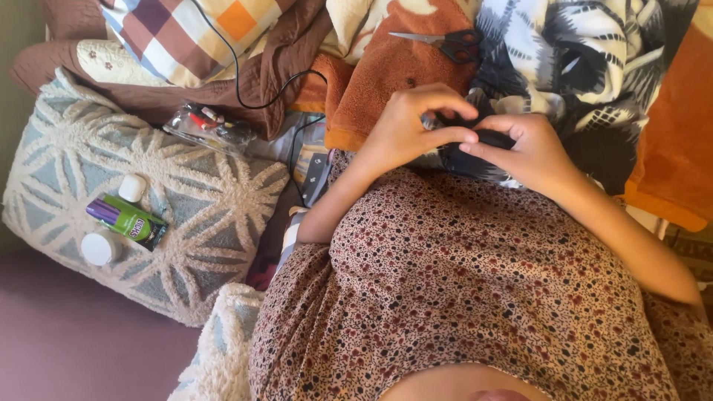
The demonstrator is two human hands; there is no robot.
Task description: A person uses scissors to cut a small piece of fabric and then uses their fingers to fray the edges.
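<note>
The small black object pinched between the left hand and right hand is mostly covered by fingers; its kind cannot be told. The contents of the clear plastic bag are too small to make out. The orange blanket runs off the right edge.

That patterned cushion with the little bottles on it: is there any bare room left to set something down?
Yes. The patterned cushion is bare on its right half, between the green tube and the phone, and along its top-left corner. Its left side is crowded by the tube and two white caps. Around both hands, folded cloth and scissors leave little room.
</note>
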